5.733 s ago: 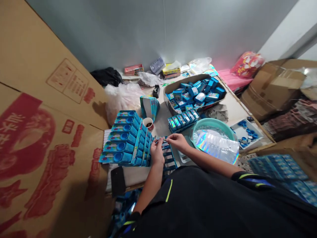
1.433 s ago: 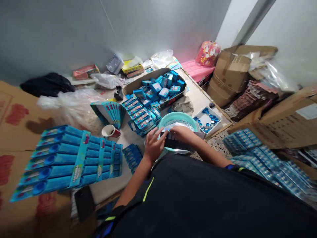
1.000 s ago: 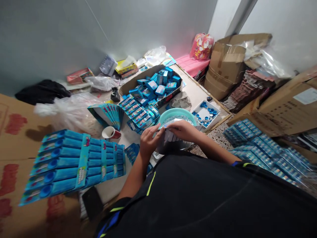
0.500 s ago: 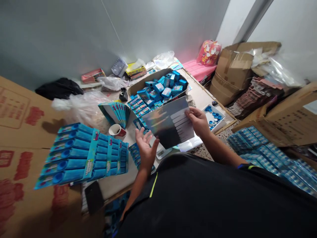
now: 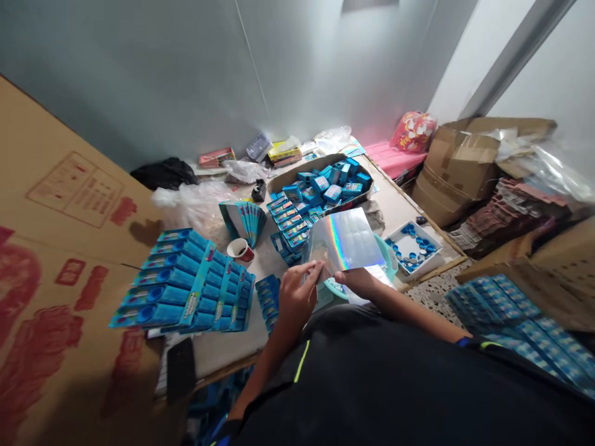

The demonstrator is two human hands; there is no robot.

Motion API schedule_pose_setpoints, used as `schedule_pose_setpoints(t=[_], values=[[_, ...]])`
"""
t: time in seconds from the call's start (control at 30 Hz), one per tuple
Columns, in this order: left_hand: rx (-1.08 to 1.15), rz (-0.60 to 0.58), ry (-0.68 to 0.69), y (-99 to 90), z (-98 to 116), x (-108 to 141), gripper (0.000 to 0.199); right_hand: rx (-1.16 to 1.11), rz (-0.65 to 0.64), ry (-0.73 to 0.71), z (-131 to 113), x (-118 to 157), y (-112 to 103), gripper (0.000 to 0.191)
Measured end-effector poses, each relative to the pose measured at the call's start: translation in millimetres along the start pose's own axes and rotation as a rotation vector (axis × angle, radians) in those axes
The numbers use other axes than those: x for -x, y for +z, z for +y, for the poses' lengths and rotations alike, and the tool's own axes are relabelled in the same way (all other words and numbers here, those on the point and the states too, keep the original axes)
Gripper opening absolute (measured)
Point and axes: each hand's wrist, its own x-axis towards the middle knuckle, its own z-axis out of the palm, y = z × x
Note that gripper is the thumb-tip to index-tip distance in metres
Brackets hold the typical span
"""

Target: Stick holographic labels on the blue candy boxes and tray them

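The left hand (image 5: 300, 290) pinches a shiny sheet (image 5: 356, 238) at its near left corner. The right hand (image 5: 359, 284) is at the sheet's near edge, but some fingers are hidden, so I can't tell if it grips. The sheet is just past both hands, over a green bowl (image 5: 391, 259). Farther away, little blue boxes (image 5: 332, 191) lie in a pile.

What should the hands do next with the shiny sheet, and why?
Maybe gently tug at the sheet's near left corner with the left hand while the right hand steadies it. The left hand looks pinched at that corner, and the right is at the lower edge. It's too blurry to tell if a layer is loose there.
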Motion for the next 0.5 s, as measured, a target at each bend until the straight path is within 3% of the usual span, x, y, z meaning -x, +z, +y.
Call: schedule_pose_setpoints(t=[0.07, 0.23, 0.33, 0.43, 0.5], values=[[-0.003, -0.055, -0.026, -1.7, -0.2, 4.7, 0.04, -0.185, -0.01, -0.004, -1.5, -1.0, 3.4, 0.057], [0.144, -0.053, -0.185, -15.0, -13.0, 14.8, 0.054, -0.473, 0.185, 0.08, -5.9, -16.8, 4.9, 0.056], [0.307, 0.087, -0.312, -24.8, -27.9, 16.6, 0.068, -0.422, 0.08, 0.021, -16.4, -22.0, 3.4, 0.048], [0.481, 0.275, -0.593, -33.8, -42.8, 12.3, 0.072, -0.365, -0.073, -0.057, -31.2, -24.6, 4.4, 0.041], [0.604, 0.313, -0.761, -41.0, -50.3, 7.9, 0.074, -0.334, -0.153, -0.084, -41.3, -27.8, 7.4, 0.039]])
